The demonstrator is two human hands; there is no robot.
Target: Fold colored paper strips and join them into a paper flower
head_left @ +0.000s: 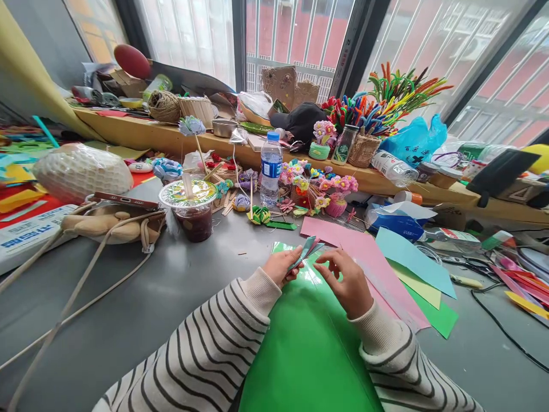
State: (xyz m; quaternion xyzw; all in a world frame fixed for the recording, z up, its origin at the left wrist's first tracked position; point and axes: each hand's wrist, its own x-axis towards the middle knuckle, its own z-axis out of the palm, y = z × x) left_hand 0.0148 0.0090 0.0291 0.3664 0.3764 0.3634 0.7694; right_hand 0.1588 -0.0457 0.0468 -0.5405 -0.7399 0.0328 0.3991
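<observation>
My left hand (pixel 282 266) is closed around a small bundle of folded paper strips (pixel 307 249) in teal, pink and dark tones, their ends fanning out past the fingers. Just to the right, my right hand (pixel 345 280) is raised with thumb and forefinger curled together in a pinch. Fine thread-like lines run between the two hands, but what the right fingertips hold is too small to make out. Below both hands lies a glossy green sheet (pixel 306 343), extending toward me. Pink paper (pixel 355 252) lies beside it, behind my right hand.
A lidded cup of dark drink (pixel 193 212) and a water bottle (pixel 271 169) stand beyond my hands. Handmade flowers (pixel 319 186) crowd the back. A bag with cords (pixel 114 226) lies left; blue paper (pixel 416 260) and scissors (pixel 472 264) lie right. A cluttered wooden ledge (pixel 240 151) runs behind.
</observation>
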